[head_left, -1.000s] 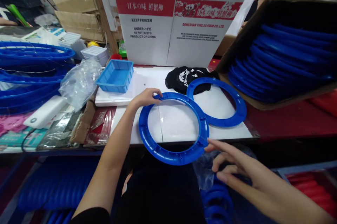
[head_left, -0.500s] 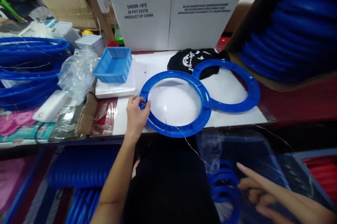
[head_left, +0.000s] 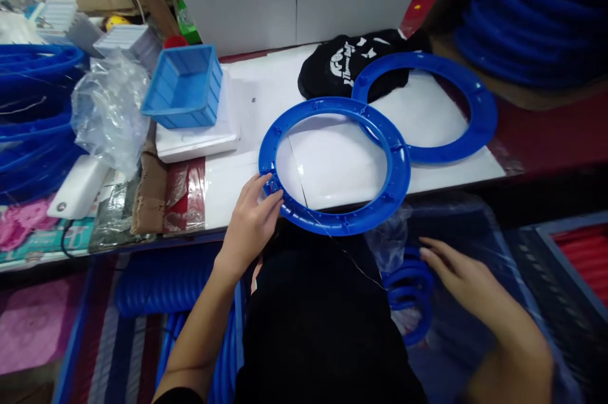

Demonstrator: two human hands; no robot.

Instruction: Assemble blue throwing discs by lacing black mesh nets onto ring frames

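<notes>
A blue plastic ring [head_left: 396, 185] lies tilted at the front edge of the table, its flat rim showing small clips and holes. My left hand [head_left: 254, 214] pinches its left rim, where a small part with a bit of red shows under the fingertips. From the ring's front rim a thin wire [head_left: 352, 259] hangs down across my lap towards the right. Below the table edge, my right hand [head_left: 463, 274] has its thumb and finger close together beside blue coils [head_left: 411, 284]; whatever they hold is too small to make out. A second blue ring [head_left: 482, 106] lies behind, partly overlapped.
A black printed cloth [head_left: 323, 71] lies under the second ring. The blue bin [head_left: 183, 116] rests on a white slab [head_left: 197, 149], left of the rings. Farther left are a clear plastic bag [head_left: 111, 113] and stacked blue hoops [head_left: 38, 138]. A white carton [head_left: 304, 5] stands behind.
My view has tipped downward. My right hand has moved up and inward, its pointing finger now drawn close to the thumb. My left hand stays on the ring's left rim.
</notes>
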